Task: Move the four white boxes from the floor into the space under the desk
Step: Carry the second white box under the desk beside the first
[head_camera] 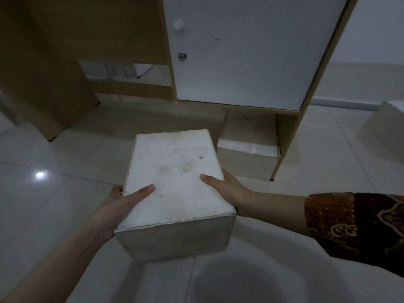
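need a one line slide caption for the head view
Both hands, left and right, carry a white cardboard box toward the wooden desk, where another white box already sits underneath.

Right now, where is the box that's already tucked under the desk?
That box sits on the floor under the white cupboard door, right of centre, just beyond the box being carried in both hands.

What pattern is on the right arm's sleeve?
Brown and dark batik-style swirls on the sleeve, seen in the head view.
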The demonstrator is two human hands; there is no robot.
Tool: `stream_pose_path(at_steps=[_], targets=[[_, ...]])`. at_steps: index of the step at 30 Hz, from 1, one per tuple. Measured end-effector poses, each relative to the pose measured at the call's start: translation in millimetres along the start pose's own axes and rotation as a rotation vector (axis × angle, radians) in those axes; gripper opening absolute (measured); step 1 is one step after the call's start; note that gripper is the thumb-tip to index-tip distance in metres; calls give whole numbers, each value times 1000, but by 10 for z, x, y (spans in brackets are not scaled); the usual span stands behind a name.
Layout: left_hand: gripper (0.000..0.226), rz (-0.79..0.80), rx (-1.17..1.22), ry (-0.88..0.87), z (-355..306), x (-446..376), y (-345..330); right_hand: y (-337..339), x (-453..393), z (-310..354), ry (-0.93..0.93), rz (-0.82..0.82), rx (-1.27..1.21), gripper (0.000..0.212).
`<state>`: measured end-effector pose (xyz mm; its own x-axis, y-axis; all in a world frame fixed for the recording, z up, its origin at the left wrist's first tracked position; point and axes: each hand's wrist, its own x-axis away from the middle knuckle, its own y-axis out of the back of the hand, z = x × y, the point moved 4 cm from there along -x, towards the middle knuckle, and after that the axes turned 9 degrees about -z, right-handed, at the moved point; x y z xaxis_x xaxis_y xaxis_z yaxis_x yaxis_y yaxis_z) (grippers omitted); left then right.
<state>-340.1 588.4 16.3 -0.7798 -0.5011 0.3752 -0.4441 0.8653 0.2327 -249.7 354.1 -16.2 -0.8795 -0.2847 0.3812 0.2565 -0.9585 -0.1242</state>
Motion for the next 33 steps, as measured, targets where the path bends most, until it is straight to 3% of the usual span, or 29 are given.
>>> stream_pose_path(at_steps=[5, 11, 17, 24, 26, 29, 33], targets=[[57, 15, -76, -41, -188, -674, 46, -227, -638, 76, 19, -73, -22, 59], [48, 100, -180, -81, -224, -1375, -83, -297, -1078, -69, -11, -194, -90, 60], [44, 161, -130, -104, -152, -1911, -303, -199, -1430, -155, -24, -349, -40, 67], [22, 212, -71, -116, -61, -2288, -565, -49, -1595, -124, 104, -628, 126, 41], [24, 187, -89, -145, -48, -2273, -612, -40, -1573, -132, 120, -646, 180, 43], [48, 64, -277, -232, 46, -2182, -599, -45, -1496, -231, 121, -608, 322, 54], [61, 69, -484, -546, 206, -1865, -504, -92, -1316, -335, 261, -452, 671, 72]])
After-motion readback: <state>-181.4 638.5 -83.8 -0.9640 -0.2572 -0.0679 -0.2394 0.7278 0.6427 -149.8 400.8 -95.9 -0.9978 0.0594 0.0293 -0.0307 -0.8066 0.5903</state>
